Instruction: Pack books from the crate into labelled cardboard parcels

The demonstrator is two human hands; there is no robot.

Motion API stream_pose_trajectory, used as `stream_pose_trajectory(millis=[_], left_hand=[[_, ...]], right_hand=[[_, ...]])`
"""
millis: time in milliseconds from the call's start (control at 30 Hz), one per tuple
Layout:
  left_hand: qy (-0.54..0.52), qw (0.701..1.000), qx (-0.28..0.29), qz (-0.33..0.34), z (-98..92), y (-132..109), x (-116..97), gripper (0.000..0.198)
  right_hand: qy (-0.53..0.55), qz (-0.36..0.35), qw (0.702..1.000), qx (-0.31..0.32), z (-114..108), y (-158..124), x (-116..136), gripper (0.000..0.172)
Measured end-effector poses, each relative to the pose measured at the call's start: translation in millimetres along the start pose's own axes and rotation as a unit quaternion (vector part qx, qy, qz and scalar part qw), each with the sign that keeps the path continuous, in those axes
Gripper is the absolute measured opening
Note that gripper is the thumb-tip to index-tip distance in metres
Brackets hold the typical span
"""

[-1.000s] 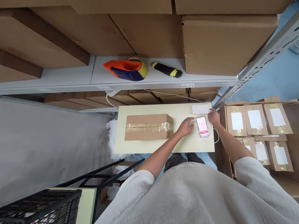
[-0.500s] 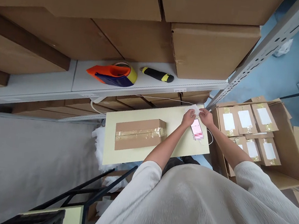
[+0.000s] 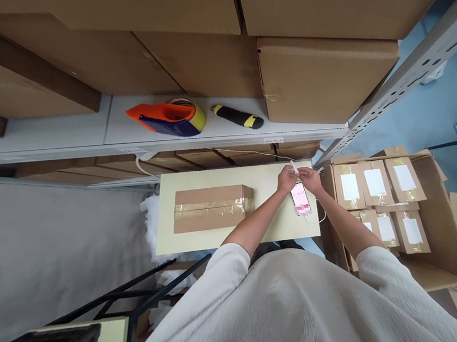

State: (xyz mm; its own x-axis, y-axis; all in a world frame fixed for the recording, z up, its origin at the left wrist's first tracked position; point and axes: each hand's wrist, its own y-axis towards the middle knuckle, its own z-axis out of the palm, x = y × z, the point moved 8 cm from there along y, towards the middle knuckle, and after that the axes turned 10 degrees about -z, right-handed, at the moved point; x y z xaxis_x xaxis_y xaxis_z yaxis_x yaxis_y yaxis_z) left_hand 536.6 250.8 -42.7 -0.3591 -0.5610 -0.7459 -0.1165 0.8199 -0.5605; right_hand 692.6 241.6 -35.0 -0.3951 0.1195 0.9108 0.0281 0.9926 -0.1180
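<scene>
At the far right end of the table (image 3: 165, 230), a small white slip (image 3: 294, 167) is showing between two hands that are working close together. The left hand (image 3: 287, 179) is pinching it with the fingers drawn in narrow, and the right hand (image 3: 311, 180) is closing on it from the other side, fingertips bunched and almost meeting the left's. Just below them on the table, a phone (image 3: 301, 194) is lying face up, its screen glowing pink, and a white cable (image 3: 323, 216) is curving beside it. Over to the left, a long brown box (image 3: 209, 210) is resting flat, clear tape running along its top and over its near end. To the right of the table, an open carton (image 3: 445, 236) is holding smaller boxes (image 3: 374, 183), white labels facing up. Above the table, the grey shelf (image 3: 117, 129) is carrying an orange and blue tape dispenser (image 3: 168, 116), and a black and yellow cutter (image 3: 237, 117) is lying just beside it. Behind those, large cartons (image 3: 327, 80) are filling the rack, and a perforated post (image 3: 415, 77) is rising at its right end.
</scene>
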Motion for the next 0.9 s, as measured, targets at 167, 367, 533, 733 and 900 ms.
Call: stream_pose_trajectory(millis=[167, 367, 533, 733, 900], left_hand=[[0.007, 1.000, 0.000, -0.018, -1.7, 3.6, 4.7, 0.041], [0.025, 1.000, -0.006, -0.014, -7.9, 4.4, 5.8, 0.042], [0.053, 0.998, -0.022, -0.002, -22.8, 4.3, 3.8, 0.035], [0.087, 0.994, -0.063, 0.021, -56.5, -2.6, -3.5, 0.031], [0.154, 0.983, -0.098, 0.032, -82.3, -10.7, -10.8, 0.035]], right_hand=[[0.020, 0.006, 1.000, 0.012, 2.1, 1.0, 1.0, 0.017], [-0.046, -0.007, 0.998, 0.034, -0.2, -1.6, 5.3, 0.021], [-0.182, -0.073, 0.980, 0.043, -7.0, -6.0, 8.9, 0.025], [-0.298, -0.122, 0.945, 0.049, -13.9, -10.9, 3.1, 0.048], [-0.375, -0.048, 0.922, 0.086, -15.4, -13.6, -13.4, 0.047]])
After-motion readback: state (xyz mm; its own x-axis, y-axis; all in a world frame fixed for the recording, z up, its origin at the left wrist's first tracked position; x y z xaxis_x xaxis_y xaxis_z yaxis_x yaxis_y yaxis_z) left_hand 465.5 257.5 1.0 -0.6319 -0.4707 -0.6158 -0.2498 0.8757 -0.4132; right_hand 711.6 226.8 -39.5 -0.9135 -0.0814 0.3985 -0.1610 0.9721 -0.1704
